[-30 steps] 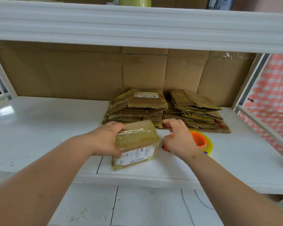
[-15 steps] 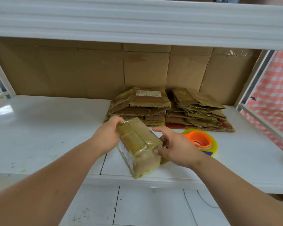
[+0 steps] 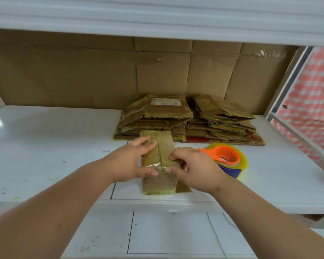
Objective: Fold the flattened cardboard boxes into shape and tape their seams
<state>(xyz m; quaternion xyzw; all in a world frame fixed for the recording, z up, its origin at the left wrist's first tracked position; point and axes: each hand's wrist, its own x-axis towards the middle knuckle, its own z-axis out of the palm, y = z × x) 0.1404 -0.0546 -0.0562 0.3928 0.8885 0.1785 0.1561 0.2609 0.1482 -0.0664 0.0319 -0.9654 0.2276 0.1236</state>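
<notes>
Head view | box [image 3: 160, 165] long axis runs away from viewer | both hands' fingers grip it, apparently at seam

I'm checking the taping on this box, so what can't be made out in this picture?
Head view only:
- Box: its underside lies against the shelf; its sides are covered by the left hand and right hand.
- Label on the flat stack: print too small to read.
- Tape roll: partly behind the right hand.
- Shelf above: contents cut off by the top edge.
</notes>
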